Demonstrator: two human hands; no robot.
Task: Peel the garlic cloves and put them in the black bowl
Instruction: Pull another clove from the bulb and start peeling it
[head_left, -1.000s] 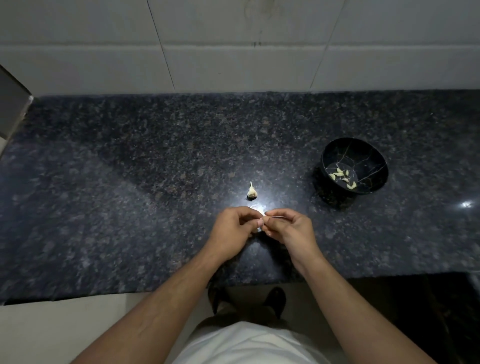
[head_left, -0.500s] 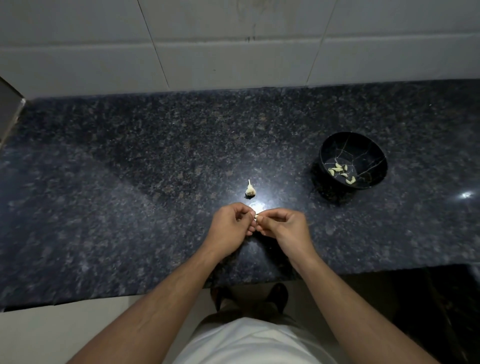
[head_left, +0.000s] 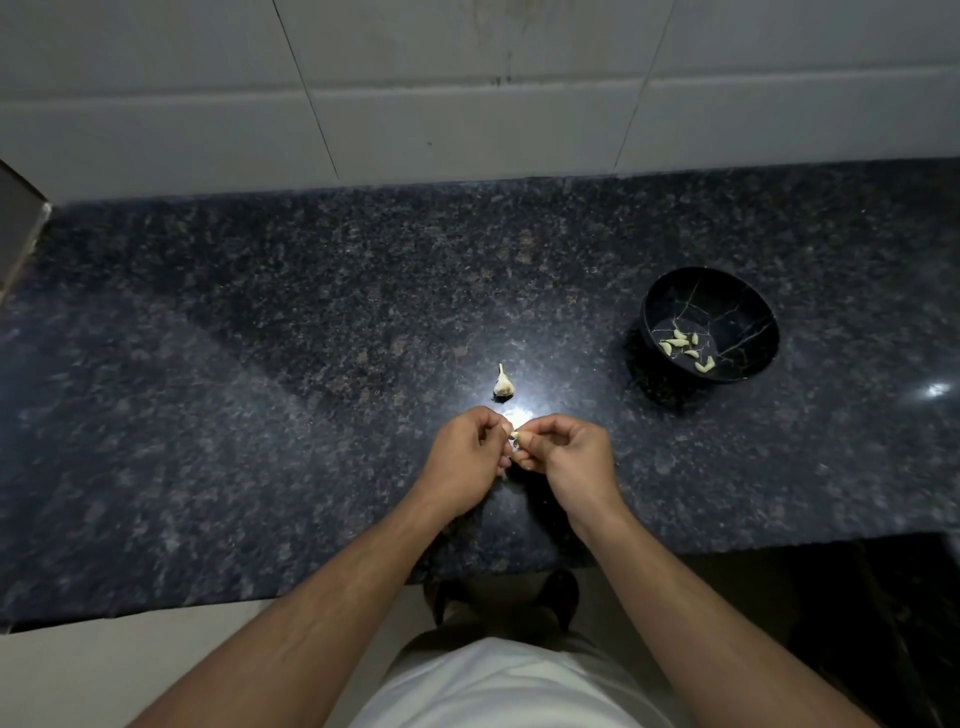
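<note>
A small garlic clove (head_left: 516, 436) is pinched between the fingertips of my left hand (head_left: 467, 457) and my right hand (head_left: 566, 454), just above the counter's near middle. Most of the clove is hidden by the fingers. The rest of a garlic bulb (head_left: 503, 383), pale with a pointed stem, sits on the counter just beyond my hands. The black bowl (head_left: 753, 317) stands to the right and holds several peeled cloves (head_left: 684, 347).
The dark speckled granite counter (head_left: 260, 389) runs from a white tiled wall (head_left: 467, 93) to its front edge near my body. A grey object (head_left: 18, 228) juts in at the far left. A bright light glare lies beside the bulb.
My hands have stayed together on the clove with small finger shifts; a thin strip of skin seen at my right fingers a second ago is no longer visible. The camera tilted slightly.
</note>
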